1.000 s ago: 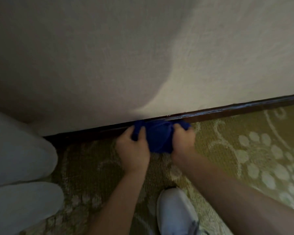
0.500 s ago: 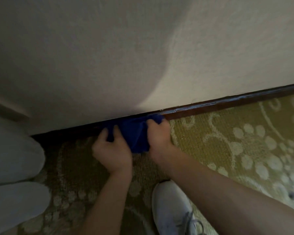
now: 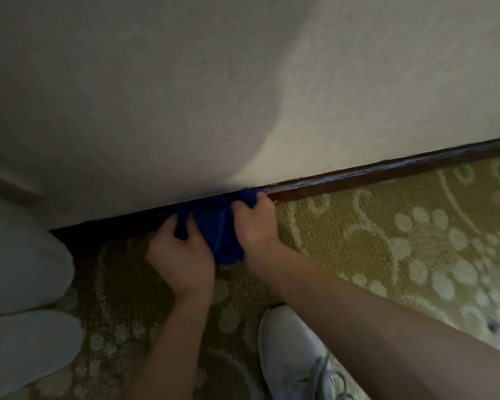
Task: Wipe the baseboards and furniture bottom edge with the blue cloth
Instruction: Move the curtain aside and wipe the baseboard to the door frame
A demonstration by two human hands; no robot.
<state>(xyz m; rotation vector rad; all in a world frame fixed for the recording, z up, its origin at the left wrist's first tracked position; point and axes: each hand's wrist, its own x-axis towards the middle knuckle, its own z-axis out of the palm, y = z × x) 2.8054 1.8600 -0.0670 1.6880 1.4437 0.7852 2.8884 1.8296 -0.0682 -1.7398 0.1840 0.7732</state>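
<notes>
Both hands and the cloth sit farther left along the baseboard than 1 s ago, closer to the pale furniture at the left edge, so the wipe is travelling that way. Left hand [image 3: 182,255] has fingers curled over the left end of the blue cloth [image 3: 218,229], pinching it; right hand [image 3: 256,223] grips the right end, fingers wrapped over the top bunch. Cloth is bunched btwn the two hands, top part pressed against the dark wood baseboard [image 3: 387,174], lower part trailing onto the patterned carpet [image 3: 358,232].

Handling, as a judgement: cloth looks soft, light, limp — it folds wherever it's squeezed, won't slip much on wood, nothing fragile abt it. Best held at both ends w/ the middle kept flat on the board, else only a ridge touches.

Outward: cream wall [image 3: 185,96] above, half in shadow; white shoe [image 3: 292,350] btwn the forearms; pale rounded furniture [image 3: 20,269] at left. No containers in view — nothing to report there.
</notes>
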